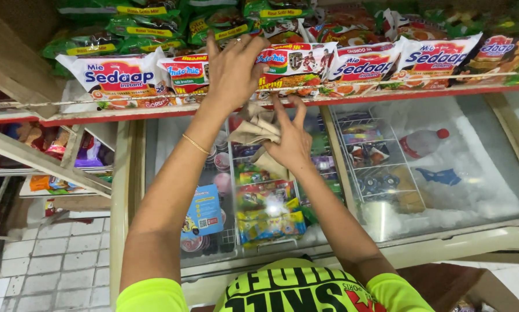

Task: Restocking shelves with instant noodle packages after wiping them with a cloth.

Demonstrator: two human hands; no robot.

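Beige cloth (258,132); white-red noodle packets (121,78); green packets (147,26); neon-yellow shirt (297,286); gold bracelet (196,144).

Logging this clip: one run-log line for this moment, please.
left hand: on noodle packets | right hand: holding beige cloth | below: glass-top freezer

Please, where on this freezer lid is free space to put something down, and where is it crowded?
The glass lid is bare at the right, over the frost around the bottle. The middle is taken: the right hand presses a beige cloth there. The shelf above is packed with noodle packets, where the left hand rests.
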